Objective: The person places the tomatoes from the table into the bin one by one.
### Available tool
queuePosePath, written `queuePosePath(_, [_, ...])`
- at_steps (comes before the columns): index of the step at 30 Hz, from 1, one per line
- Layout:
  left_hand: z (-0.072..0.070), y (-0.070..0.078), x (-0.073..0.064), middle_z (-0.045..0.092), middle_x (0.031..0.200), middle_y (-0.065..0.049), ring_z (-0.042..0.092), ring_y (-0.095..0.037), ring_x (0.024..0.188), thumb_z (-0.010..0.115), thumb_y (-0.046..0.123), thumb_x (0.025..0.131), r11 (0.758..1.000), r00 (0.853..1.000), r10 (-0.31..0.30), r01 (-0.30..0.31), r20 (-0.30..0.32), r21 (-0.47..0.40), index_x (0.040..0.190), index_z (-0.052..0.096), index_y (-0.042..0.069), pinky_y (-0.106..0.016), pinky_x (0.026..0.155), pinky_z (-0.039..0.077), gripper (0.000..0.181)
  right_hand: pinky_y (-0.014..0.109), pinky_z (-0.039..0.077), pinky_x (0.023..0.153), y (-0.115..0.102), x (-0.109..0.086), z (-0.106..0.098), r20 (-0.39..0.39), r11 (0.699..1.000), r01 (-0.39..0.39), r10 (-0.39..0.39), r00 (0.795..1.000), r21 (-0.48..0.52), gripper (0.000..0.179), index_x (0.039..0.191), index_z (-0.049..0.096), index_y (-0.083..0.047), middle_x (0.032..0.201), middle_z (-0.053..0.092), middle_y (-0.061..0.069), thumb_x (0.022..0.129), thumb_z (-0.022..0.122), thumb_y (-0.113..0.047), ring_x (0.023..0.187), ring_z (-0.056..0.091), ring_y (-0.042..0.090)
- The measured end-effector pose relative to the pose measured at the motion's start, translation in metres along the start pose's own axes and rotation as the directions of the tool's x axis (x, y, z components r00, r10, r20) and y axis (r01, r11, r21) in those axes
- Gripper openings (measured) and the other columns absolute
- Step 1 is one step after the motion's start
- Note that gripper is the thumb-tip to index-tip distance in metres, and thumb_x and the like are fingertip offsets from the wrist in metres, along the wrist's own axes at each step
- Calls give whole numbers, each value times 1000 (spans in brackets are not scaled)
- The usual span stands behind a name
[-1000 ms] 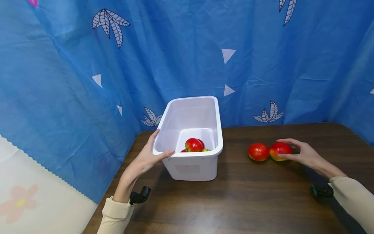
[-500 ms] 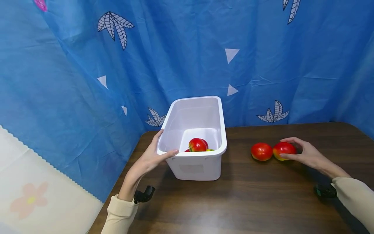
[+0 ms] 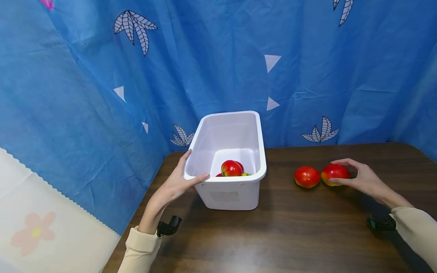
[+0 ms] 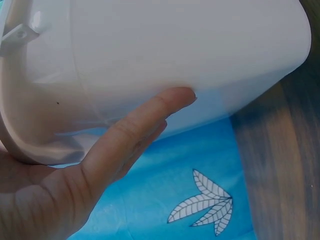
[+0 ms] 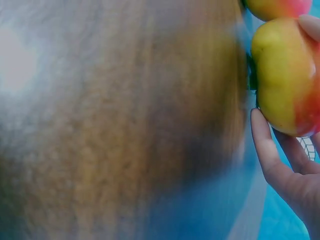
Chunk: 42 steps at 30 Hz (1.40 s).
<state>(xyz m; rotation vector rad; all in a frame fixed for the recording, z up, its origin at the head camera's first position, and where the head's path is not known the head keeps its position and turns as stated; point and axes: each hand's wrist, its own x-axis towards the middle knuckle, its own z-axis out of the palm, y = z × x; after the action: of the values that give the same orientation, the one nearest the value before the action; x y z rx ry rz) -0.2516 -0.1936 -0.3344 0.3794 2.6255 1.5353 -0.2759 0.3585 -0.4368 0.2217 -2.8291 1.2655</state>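
Observation:
In the head view, a white plastic bin [image 3: 223, 193] stands at the table's left, its rim tilted toward me. My left hand [image 3: 177, 182] grips its near left corner, thumb over the rim. In the left wrist view, fingers [image 4: 135, 125] of that hand lie along the bin's outer wall [image 4: 200, 45]. Several red fruits [image 3: 231, 168] lie inside, partly hidden by the front rim. My right hand [image 3: 363, 180] holds a red and yellow apple [image 3: 332, 173] between thumb and fingers. The right wrist view shows the apple's yellow lobed end [image 5: 280, 75]. Another apple [image 3: 307, 177] sits just left of it.
The brown wooden table [image 3: 290, 235] meets a blue patterned curtain [image 3: 218, 57] at the back and left. A pale flowered cloth [image 3: 37, 223] hangs at the lower left. A black wrist device [image 3: 169, 226] is on the left wrist.
My right hand has shifted slightly right with its apple, widening the gap to the other apple. The left hand keeps its grip on the bin. The head view has shifted slightly.

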Motion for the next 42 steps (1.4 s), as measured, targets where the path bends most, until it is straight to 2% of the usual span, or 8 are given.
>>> queuePosePath(4, [0,1,-1,34,161,-19,45,-47,138,81,41,90,1000,1000,4,-4,3,-13,168,6,16,-59,99,55,111,39,48,77,-3,1,-5,-18,1000,-10,10,1000,19,65,146,46,4,143,45,36,99,74,-29,117,45,47])
queuePosePath(11, [0,3,-2,33,161,-17,44,-46,138,82,40,89,999,1000,0,0,8,-46,168,7,19,-59,96,57,110,21,52,74,-19,7,-13,-62,999,18,-15,998,50,62,146,48,-1,143,50,29,98,76,-29,99,51,-2])
queuePosePath(15, [0,3,0,34,161,-17,45,-45,138,82,43,89,1000,1000,-8,8,5,-19,168,6,18,-59,101,54,112,16,53,74,-36,12,-11,-67,995,42,-36,997,87,62,148,48,-3,141,52,24,99,75,-29,96,51,-10])
queuePosePath(19, [2,3,1,33,162,-16,44,-44,139,82,43,89,1000,1000,-13,13,7,-10,168,6,18,-60,105,51,112,15,54,77,-61,17,-10,-68,987,64,-55,996,147,59,150,48,-10,134,56,0,100,73,-29,101,54,-8])
queuePosePath(22, [2,3,2,33,162,-16,44,-44,139,82,42,89,1000,1000,-14,14,7,-15,168,6,18,-59,104,52,112,16,54,80,-84,21,-10,-55,978,64,-54,997,199,57,151,49,-16,134,53,-8,101,72,-29,110,56,2])
queuePosePath(29, [1,2,1,35,160,-17,46,-44,137,82,42,89,1000,1000,-23,23,-4,-19,168,7,18,-59,100,54,112,20,56,82,-143,35,2,-10,953,117,-119,993,280,60,152,49,-13,155,43,14,99,75,-24,137,42,42])
queuePosePath(35, [3,2,2,35,161,-17,45,-44,138,82,42,89,999,1000,-28,28,-9,-20,168,8,19,-59,102,54,111,22,55,86,-182,46,12,-5,941,160,-166,986,298,64,150,50,-13,155,46,11,95,79,-25,143,41,42])
queuePosePath(42, [3,5,1,38,159,-16,48,-44,135,83,47,86,997,997,-80,80,-22,-2,168,9,20,-62,92,58,114,22,57,86,-218,58,19,-22,911,246,-253,967,331,63,150,52,-12,154,49,12,94,80,-22,141,45,41])
